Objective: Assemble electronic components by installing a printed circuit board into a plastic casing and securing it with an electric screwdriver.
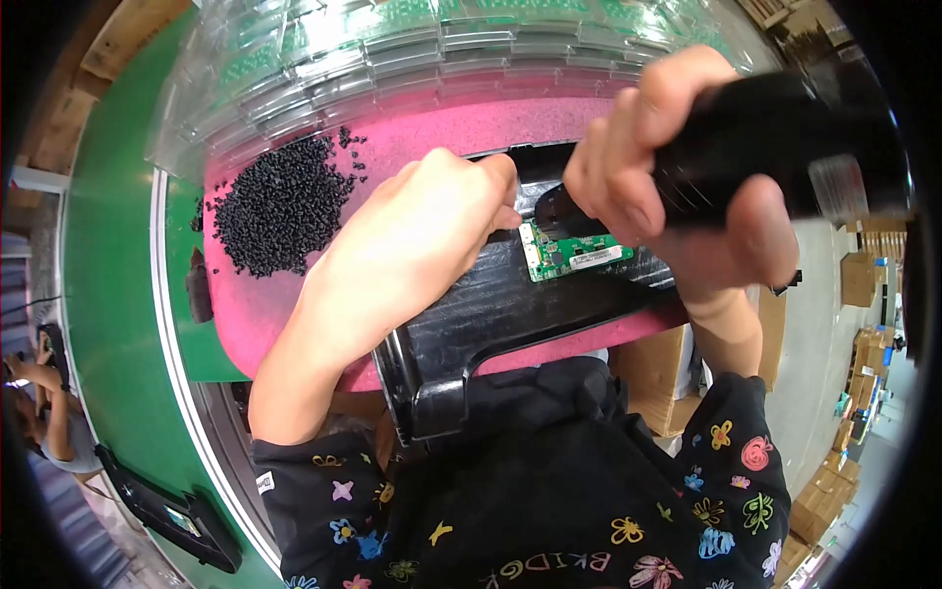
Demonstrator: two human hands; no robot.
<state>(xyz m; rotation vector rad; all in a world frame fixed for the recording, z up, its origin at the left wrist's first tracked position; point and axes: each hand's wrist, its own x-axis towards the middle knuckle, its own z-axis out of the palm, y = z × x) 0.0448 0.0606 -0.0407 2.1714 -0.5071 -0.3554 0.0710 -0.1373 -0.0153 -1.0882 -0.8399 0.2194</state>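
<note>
R fingers [636,196] round blk tool [760,142], pt of grn PCB [561,261] hidden below.

Bright light glares off clear trays [412,54], the black tool [760,147] looks blurred, and outer edges bend.

Worn on the head, a wide fisheye camera looks steeply down from close above the right grip [628,169] and the left grip [440,211], its upright view taking in the wearer's black top [549,481] on the near side of both. Clear trays [442,44] curve beyond the grips, a green bench [113,324] stretches well to their left, and grey floor [822,260] lies to their right, straight edges bowing outward.
</note>
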